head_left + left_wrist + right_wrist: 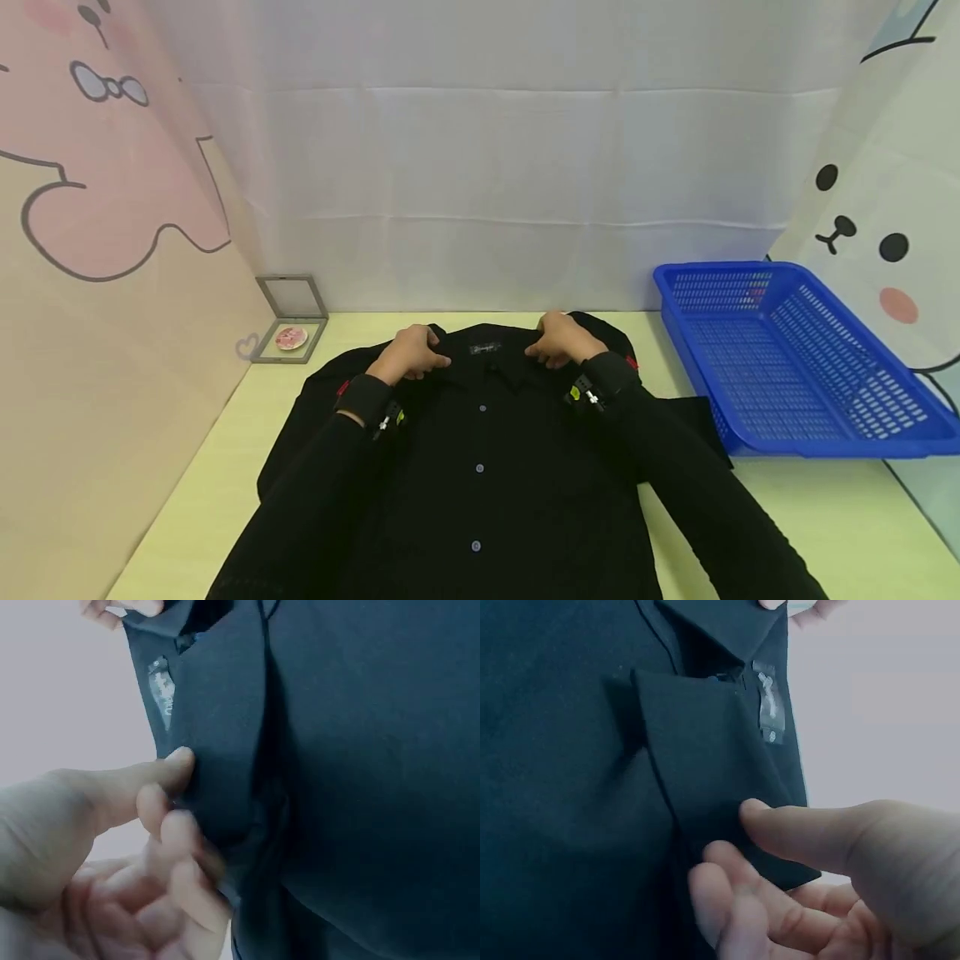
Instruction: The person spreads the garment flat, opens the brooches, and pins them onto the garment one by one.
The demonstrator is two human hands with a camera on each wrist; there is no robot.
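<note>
A black button-up shirt (525,467) lies front side up on the table, its collar toward the back wall and a row of buttons down the middle. My left hand (411,352) pinches the left side of the collar (225,712), thumb on top and fingers curled at its edge. On the other side, my right hand (564,340) pinches the right collar flap (697,742) between thumb and fingers. Between the hands, a pale printed label (485,348) shows inside the neck. My dark sleeves cover parts of the shirt's sides.
A blue plastic basket (787,446) stands at the right, close to one shirt sleeve. At the back left is an open grey-framed box (290,360) with a round pink item inside. White cloth (480,167) hangs behind the pale yellow table (202,492).
</note>
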